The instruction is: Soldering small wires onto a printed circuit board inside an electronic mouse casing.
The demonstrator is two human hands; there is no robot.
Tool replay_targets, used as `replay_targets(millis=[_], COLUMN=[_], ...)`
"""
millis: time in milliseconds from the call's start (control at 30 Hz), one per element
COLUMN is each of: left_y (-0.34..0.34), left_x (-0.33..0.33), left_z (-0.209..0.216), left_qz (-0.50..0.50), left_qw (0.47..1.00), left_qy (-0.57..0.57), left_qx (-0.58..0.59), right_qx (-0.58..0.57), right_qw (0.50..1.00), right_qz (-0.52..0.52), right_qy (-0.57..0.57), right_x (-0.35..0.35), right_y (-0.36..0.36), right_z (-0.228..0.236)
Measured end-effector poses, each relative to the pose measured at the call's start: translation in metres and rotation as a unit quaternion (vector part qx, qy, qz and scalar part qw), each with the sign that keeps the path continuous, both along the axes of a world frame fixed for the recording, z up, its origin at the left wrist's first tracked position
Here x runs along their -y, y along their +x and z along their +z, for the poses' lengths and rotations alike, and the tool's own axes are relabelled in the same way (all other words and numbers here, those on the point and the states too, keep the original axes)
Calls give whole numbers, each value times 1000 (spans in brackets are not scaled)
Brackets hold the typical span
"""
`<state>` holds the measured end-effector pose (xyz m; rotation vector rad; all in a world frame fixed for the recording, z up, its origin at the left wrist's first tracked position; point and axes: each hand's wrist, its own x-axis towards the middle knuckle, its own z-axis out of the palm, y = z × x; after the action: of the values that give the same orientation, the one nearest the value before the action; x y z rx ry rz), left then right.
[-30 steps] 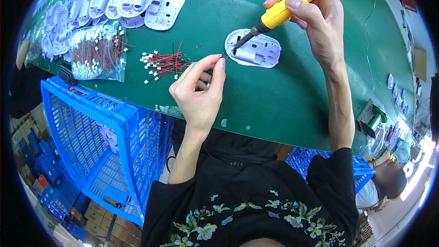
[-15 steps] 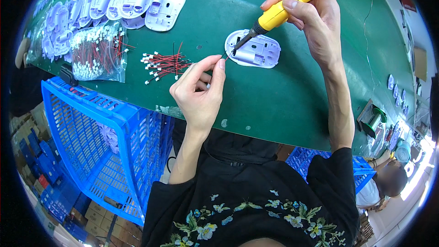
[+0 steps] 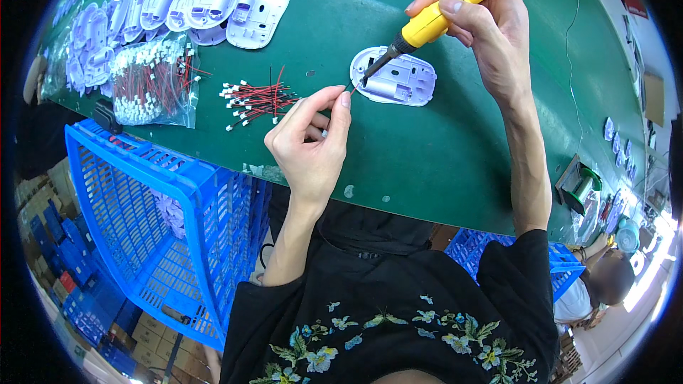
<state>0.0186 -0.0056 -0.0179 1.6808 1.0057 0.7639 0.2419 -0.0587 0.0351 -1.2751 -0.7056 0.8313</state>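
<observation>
My right hand (image 3: 491, 25) is wrapped round a yellow soldering iron (image 3: 455, 7), whose dark tip slants down to the left end of a pale lilac plastic shell (image 3: 409, 92) lying on the table. Finger and thumb of my left hand (image 3: 313, 128) pinch a thin red and black wire lead (image 3: 353, 90) beside that same end. A bit of white connector (image 3: 324, 133) shows between the left fingers. Close to the left hand, a loose pile of red and black wire leads (image 3: 260, 102) with white connectors lies spread out. Where tip and wire meet is too small to make out.
Many lilac shells (image 3: 260, 11) lie at the far left, beside a clear bag of wire leads (image 3: 153, 85). A blue crate (image 3: 192, 199) stands against the near left edge of the green table (image 3: 441, 163). A wire spool (image 3: 582, 188) sits at right; another person (image 3: 605, 281) is beyond.
</observation>
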Motion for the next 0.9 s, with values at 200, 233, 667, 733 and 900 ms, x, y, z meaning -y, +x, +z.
replay_targets(millis=[200, 233, 667, 733, 900], left_y=[0, 0, 1, 1, 2], left_x=[0, 0, 0, 0, 0], left_z=[0, -1, 0, 0, 0], left_qz=[-1, -1, 11, 12, 13], left_qw=[1000, 1000, 1000, 1000, 1000], left_qy=[3, 1, -3, -3, 0], left_qx=[-6, -6, 7, 7, 7], right_qx=[-2, -3, 4, 9, 1], right_qw=[1000, 1000, 1000, 1000, 1000], right_qz=[0, -2, -11, -4, 2], right_qy=[12, 9, -28, -11, 6], right_x=[-1, 0, 1, 0, -1], right_y=[0, 1, 0, 1, 3], right_z=[-1, -1, 8, 4, -7])
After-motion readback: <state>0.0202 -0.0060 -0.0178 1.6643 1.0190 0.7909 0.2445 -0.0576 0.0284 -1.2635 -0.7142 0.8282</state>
